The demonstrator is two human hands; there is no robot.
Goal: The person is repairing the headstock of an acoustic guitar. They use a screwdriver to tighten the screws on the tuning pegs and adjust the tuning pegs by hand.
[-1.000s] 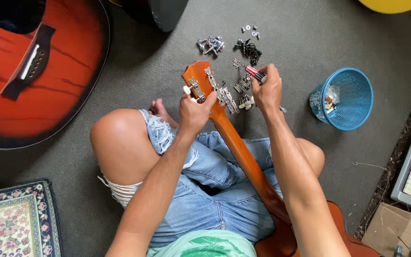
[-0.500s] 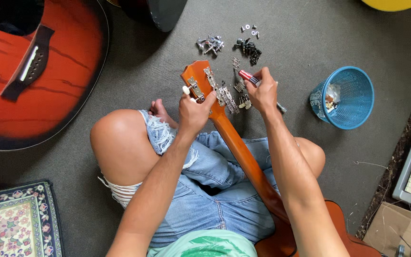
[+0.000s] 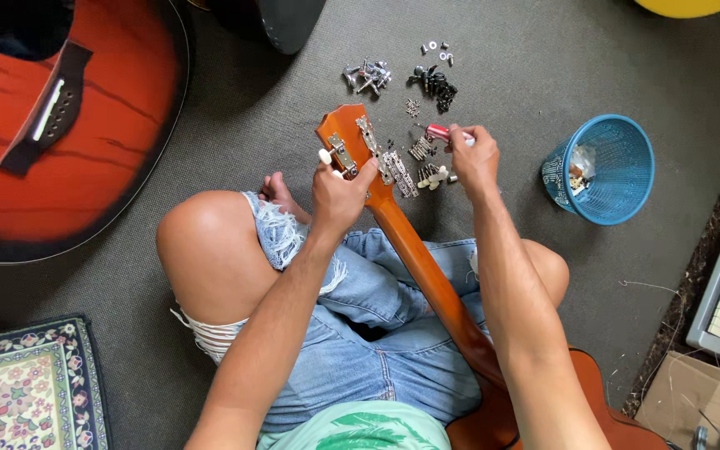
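Right hand [image 3: 475, 160] lifted its screwdriver [image 3: 443, 132] off; left hand [image 3: 339, 196] grips headstock [image 3: 352, 142].

Both hands [image 3: 339, 193] [image 3: 474, 158] forward (fingers curled)

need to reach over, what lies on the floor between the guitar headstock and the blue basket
In the head view, between headstock and blue basket: right hand holding a red-handled screwdriver, small metal parts, then bare carpet.

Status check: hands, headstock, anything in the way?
Left hand grips the headstock. Right hand holds a red screwdriver beside it. Loose tuners and screws lie close on the carpet.
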